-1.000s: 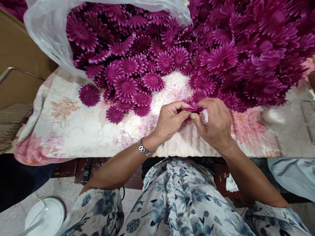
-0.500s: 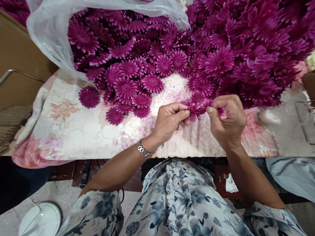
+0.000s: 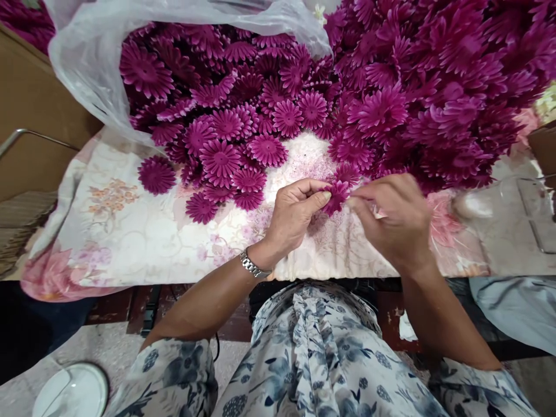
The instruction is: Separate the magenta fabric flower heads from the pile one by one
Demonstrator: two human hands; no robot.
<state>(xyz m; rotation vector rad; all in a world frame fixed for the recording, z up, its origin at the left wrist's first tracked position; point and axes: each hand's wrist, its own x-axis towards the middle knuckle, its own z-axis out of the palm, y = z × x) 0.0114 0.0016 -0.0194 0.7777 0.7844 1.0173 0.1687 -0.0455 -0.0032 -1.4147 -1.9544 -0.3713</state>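
Observation:
A magenta artificial flower [image 3: 336,198] is pinched at its left edge between the thumb and forefinger of my left hand [image 3: 297,211], which wears a metal watch at the wrist. At the flower's right side is my right hand [image 3: 388,217], smeared by motion. Its thumb and forefinger are closed together close to the petals; what they grip is hidden. Another magenta flower [image 3: 347,174] lies just behind the held one. Loose flower heads [image 3: 220,161] with flat, round petals and small centres are heaped to the left of my hands.
A translucent plastic bag [image 3: 87,75] lies around the left heap. A taller pile of fuller magenta flowers [image 3: 434,110] fills the back right. Below is a floral cloth [image 3: 143,237] with magenta specks. A cardboard box [image 3: 43,87] stands left, and a clear plastic piece [image 3: 512,214] lies right.
My right hand has moved left, closer to my left hand. The petals that were stretched between both hands now sit compactly at my left fingertips.

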